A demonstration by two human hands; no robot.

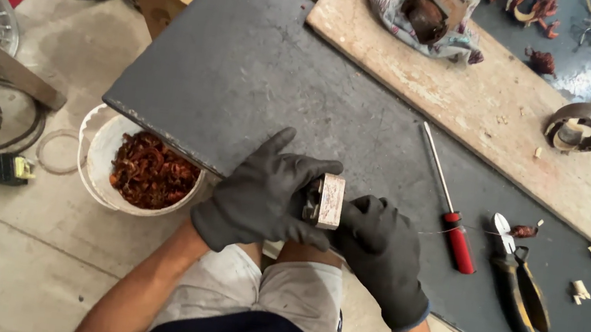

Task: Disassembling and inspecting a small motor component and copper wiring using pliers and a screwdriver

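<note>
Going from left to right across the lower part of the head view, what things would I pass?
White bucket of copper scraps → left hand → small metal block → right hand → red-handled screwdriver → yellow-handled cutters.

Taking the table (pixel 262 70) as landmark: the screwdriver (pixel 450 205) lies on it, the cutters (pixel 521 275) right of that; a board (pixel 472 98) lies along its far edge; the bucket (pixel 102 163) stands under its left corner; both hands hold a block (pixel 326 201) at its near edge
</note>
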